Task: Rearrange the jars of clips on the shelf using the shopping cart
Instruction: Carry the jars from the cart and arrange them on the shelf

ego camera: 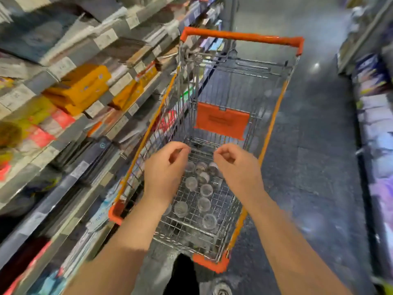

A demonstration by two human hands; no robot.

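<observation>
Above shopping cart (274, 116) basket: left hand (164, 167) and right hand (236, 165) hover side by side, each grip loosely curled, pinching nothing, likely poised to reach down for jar. Clear jars of clips (204, 204) stand scattered on cart's wire bottom. Stocked shelf (63, 67) just left of cart; dark speckled floor (308, 167) right of cart.

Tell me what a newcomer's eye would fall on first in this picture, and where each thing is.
The orange-trimmed shopping cart fills the middle of the aisle, with a scatter of small clear jars on its wire floor at the near end. Above them hover the left hand and right hand, fingers loosely curled and holding nothing. The crowded shelf runs along the left, its yellow boxes standing out.
</observation>
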